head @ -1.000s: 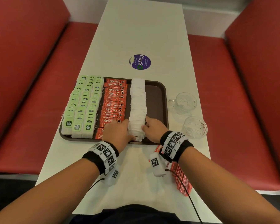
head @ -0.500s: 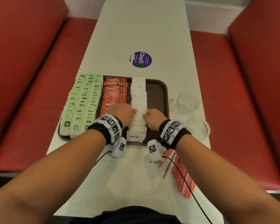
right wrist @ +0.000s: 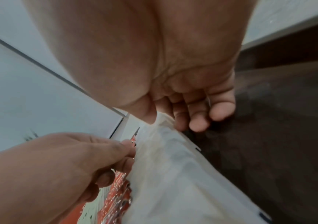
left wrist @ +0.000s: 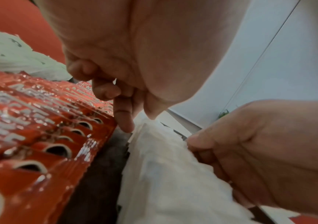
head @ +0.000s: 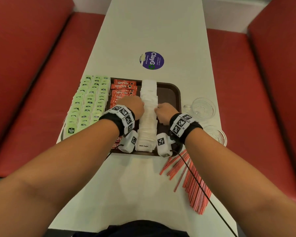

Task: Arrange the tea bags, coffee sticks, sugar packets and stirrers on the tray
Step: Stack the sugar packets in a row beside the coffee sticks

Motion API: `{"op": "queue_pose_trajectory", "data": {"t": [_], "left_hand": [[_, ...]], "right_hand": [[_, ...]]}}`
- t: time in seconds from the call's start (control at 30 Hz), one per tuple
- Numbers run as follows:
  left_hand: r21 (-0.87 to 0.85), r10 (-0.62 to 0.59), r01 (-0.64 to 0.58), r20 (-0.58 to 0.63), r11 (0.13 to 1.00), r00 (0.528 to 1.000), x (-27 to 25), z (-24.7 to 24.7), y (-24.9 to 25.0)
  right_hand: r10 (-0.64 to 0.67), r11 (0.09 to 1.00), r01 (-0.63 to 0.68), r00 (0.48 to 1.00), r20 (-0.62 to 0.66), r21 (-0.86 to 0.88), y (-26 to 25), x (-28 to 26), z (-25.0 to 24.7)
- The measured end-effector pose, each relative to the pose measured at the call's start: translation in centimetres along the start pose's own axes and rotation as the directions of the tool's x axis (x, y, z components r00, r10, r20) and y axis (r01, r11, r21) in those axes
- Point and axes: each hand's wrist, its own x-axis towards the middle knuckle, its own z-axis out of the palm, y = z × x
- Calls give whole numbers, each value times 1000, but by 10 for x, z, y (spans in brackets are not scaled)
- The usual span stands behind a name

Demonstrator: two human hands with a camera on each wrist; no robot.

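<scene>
While both hands flank the row of sugar packets (head: 148, 113) on the tray (head: 171, 93), the left hand (head: 132, 106) and right hand (head: 165, 112) press its sides with curled fingers, pinching no single packet. Squeeze evenly from both sides and slide along the row, so it runs straight beside the coffee sticks (head: 122, 90). Stirrers (head: 193, 182) wait off the tray's near right corner.

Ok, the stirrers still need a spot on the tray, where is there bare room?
One bare strip of tray, between the sugar packets and its right rim. The right hand sits there now. Tea bags and coffee sticks crowd the left.
</scene>
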Motion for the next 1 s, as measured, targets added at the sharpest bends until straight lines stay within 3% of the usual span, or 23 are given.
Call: {"op": "queue_pose_trajectory", "data": {"t": [0.13, 0.33, 0.5, 0.63, 0.77, 0.87, 1.0], "left_hand": [[89, -31, 29, 22, 996, 999, 7, -3, 8], [11, -88, 89, -26, 996, 996, 21, -4, 2], [6, -16, 16, -22, 1000, 1000, 33, -9, 0], [-24, -39, 39, 15, 999, 999, 39, -9, -3], [-183, -39, 11, -147, 983, 988, 24, -9, -4], [-268, 31, -113, -292, 957, 956, -2, -9, 5], [-271, 163, -274, -371, 923, 914, -51, -5, 26]], "right_hand": [[-8, 999, 10, 1000, 25, -50, -6, 7, -4], [-4, 999, 3, 1000, -30, -35, -5, 17, -11], [-51, 995, 52, 999, 6, -90, -15, 18, -16], [-47, 992, 48, 999, 15, -119, -20, 16, -19], [-31, 995, 26, 998, -53, -92, -20, -4, -25], [-115, 989, 103, 987, -113, -104, -19, -34, -31], [-222, 969, 202, 964, -145, -139, -8, -87, -38]]}}
